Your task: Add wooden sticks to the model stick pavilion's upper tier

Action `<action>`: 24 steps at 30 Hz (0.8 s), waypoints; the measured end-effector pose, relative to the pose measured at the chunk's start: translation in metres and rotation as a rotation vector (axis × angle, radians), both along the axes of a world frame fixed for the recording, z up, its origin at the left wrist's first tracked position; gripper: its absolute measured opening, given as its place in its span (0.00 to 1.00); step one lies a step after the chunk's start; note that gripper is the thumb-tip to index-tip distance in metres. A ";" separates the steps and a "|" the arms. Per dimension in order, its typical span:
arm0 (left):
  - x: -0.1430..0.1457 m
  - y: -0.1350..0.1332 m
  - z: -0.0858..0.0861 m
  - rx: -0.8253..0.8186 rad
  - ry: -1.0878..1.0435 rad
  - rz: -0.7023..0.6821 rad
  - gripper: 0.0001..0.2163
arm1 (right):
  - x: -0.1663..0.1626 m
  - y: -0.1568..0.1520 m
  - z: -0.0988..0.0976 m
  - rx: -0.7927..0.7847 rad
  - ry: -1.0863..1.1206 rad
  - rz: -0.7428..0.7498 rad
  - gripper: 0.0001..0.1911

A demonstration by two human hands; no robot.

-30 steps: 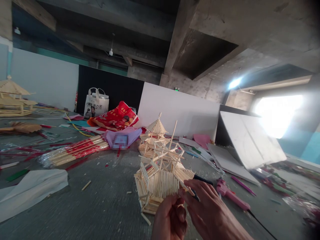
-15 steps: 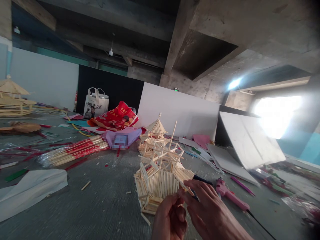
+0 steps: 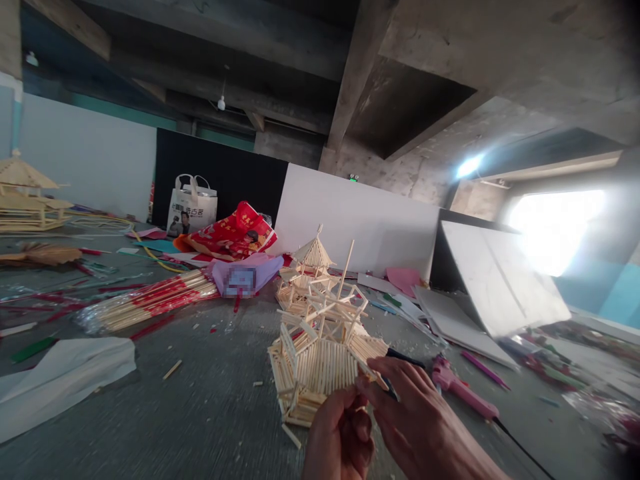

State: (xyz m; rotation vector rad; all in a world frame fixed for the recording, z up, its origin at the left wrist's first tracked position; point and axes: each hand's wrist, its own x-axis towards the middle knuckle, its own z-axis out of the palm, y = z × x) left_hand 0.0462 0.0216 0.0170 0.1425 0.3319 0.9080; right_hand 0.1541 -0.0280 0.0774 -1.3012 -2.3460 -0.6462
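A half-built pavilion of thin wooden sticks [image 3: 320, 353] stands on the grey floor at the lower centre. My left hand [image 3: 340, 440] is curled just below its front right corner, fingers closed around a small stick piece. My right hand [image 3: 415, 420] pinches a short wooden stick [image 3: 373, 375] against the model's right edge and also grips a dark tool that shows between the fingers. A finished stick pagoda [image 3: 307, 270] stands right behind the model.
A pink glue gun [image 3: 463, 390] with a black cord lies to the right. Bundled sticks in red wrappers [image 3: 150, 303], a white sheet [image 3: 60, 380], white boards [image 3: 495, 280] and scattered scraps cover the floor. Another stick pavilion [image 3: 25, 193] sits far left.
Almost nothing differs; both hands stay at the model's front right corner, with only a slight shift of the view.
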 end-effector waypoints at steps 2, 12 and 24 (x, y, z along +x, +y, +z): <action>0.000 0.000 -0.003 0.025 0.002 -0.002 0.07 | 0.001 -0.001 0.000 0.003 -0.002 0.002 0.20; -0.004 -0.001 -0.004 0.143 0.041 -0.004 0.13 | 0.053 -0.014 0.012 0.056 -0.057 -0.176 0.20; -0.014 -0.018 -0.014 0.497 0.490 -0.130 0.11 | 0.197 0.007 -0.031 -0.129 -0.058 -0.452 0.14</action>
